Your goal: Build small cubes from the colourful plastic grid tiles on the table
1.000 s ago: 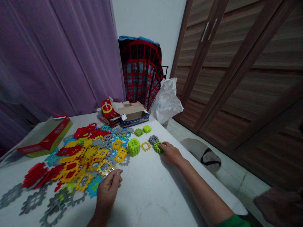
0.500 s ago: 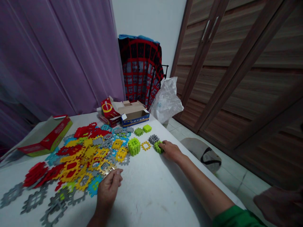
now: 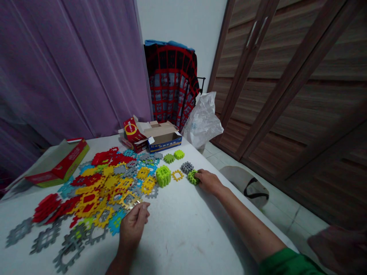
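1. The right hand (image 3: 210, 182) hides the right end of the green block (image 3: 192, 177), so its grip is unclear.
2. Whatever the left hand (image 3: 133, 221) might hold is hidden.
3. Printing on the blue box (image 3: 164, 144) is too small to read.
4. The green sleeve (image 3: 286, 263) is cut off at the near edge.

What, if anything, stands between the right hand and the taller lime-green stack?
The smaller green stack sits at the fingertips of the right hand; beyond it, a yellow frame lies before the taller lime-green stack.
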